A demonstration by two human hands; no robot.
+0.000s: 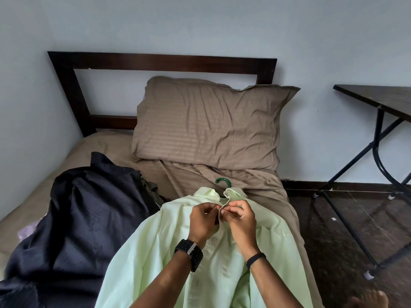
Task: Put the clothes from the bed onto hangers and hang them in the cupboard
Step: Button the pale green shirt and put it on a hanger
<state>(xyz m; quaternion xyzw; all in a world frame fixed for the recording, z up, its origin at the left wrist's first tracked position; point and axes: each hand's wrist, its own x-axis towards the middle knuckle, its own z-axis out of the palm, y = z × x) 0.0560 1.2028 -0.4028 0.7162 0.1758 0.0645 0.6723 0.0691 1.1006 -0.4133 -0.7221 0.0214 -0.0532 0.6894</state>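
Both hands (222,218) hide pale green shirt's (155,252) top button.

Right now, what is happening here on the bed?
A person is preparing a pale green shirt that lies on the bed. The left hand and the right hand pinch the shirt's front edges just below the collar, apparently buttoning it. A green hanger hook shows above the collar. A dark garment lies beside it, not yet hung.
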